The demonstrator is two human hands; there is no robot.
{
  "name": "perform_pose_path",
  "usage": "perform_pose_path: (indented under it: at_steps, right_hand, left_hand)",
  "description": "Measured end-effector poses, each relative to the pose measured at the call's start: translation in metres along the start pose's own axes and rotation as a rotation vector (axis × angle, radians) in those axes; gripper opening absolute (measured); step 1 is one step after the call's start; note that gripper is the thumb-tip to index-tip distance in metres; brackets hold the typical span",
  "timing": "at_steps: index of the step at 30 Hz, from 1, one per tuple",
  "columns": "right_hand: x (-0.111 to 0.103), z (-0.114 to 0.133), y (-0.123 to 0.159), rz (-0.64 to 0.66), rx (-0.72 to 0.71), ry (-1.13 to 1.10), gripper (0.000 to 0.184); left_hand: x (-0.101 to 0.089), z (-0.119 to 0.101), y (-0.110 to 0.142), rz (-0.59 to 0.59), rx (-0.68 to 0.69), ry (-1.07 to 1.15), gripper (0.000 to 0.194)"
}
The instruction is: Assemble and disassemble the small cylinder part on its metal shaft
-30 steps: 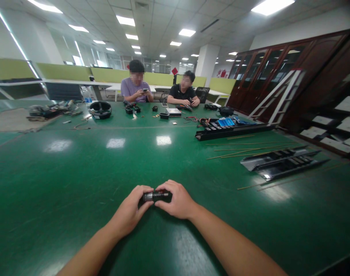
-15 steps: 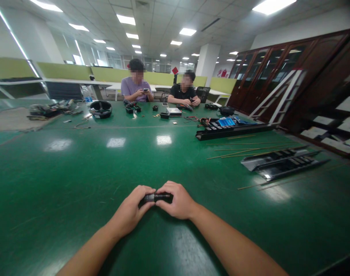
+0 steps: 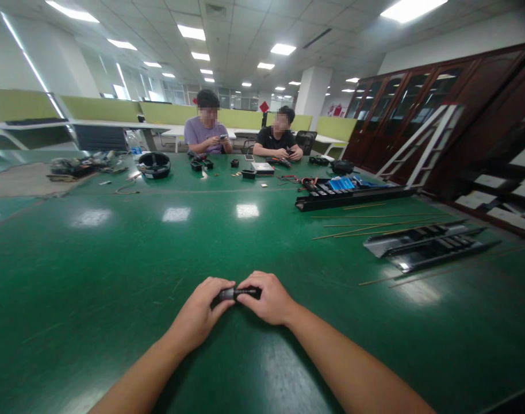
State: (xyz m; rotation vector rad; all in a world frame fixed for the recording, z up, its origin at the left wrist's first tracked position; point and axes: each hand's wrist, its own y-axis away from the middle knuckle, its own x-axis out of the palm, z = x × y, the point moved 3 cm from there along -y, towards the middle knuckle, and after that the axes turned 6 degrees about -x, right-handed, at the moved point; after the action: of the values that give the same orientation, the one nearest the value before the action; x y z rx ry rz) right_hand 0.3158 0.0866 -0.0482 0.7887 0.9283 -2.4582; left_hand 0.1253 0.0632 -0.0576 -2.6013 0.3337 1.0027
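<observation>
A small dark cylindrical part (image 3: 236,294) with a metallic end lies between my two hands, just above the green table (image 3: 115,270). My left hand (image 3: 202,313) is closed round its left end, thumb and fingers pinching it. My right hand (image 3: 266,299) is curled over its right end, hiding that end. Both hands meet over the part near the table's front middle.
Two people sit at the far side, each holding something small. Long black channel pieces (image 3: 426,247) and thin rods (image 3: 366,229) lie at the right. A black tray with blue parts (image 3: 344,192) sits beyond them. A black ring (image 3: 154,164) and scattered parts lie far left.
Both hands have kept their hold on the part; the fingers have shifted slightly round it. The view has drifted a little.
</observation>
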Motion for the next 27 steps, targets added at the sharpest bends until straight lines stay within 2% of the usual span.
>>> perform_pose_path:
  at_steps: [27]
  right_hand:
    - [-0.0007,-0.0039,-0.0002,0.037,0.038,0.028,0.012]
  left_hand:
    - [-0.0012,-0.0007,-0.0001,-0.007,-0.007,-0.06,0.027]
